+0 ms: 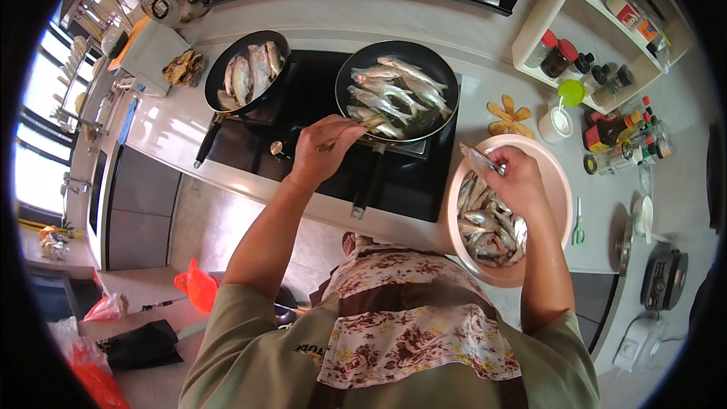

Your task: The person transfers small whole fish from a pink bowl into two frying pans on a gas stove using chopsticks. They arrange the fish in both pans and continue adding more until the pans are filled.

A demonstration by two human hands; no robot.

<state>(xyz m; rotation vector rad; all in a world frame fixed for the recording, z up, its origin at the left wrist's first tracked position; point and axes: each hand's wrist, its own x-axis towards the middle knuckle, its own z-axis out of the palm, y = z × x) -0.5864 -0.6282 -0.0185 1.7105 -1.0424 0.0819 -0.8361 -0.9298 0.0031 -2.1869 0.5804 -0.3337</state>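
Observation:
My left hand (326, 147) is closed around a pair of chopsticks (372, 121), whose tips reach over the near-left edge of the right frying pan (434, 119). Several small whole fish (386, 91) lie in that pan in shiny oil. In my right hand (514, 173) is another small fish (476, 160), held above a pink basin (559, 182). More raw fish (488, 227) are piled in the basin. A second frying pan (213, 82), at the left of the black cooktop (306, 68), also holds several fish.
Both pan handles point towards me. Beyond the basin stand a wooden flower-shaped trivet (510, 116) and a white jar (555, 125) with a green lid. Green-handled scissors (578, 230) lie right of the basin. Sauce bottles (613, 130) and a spice shelf (525, 40) are at the right.

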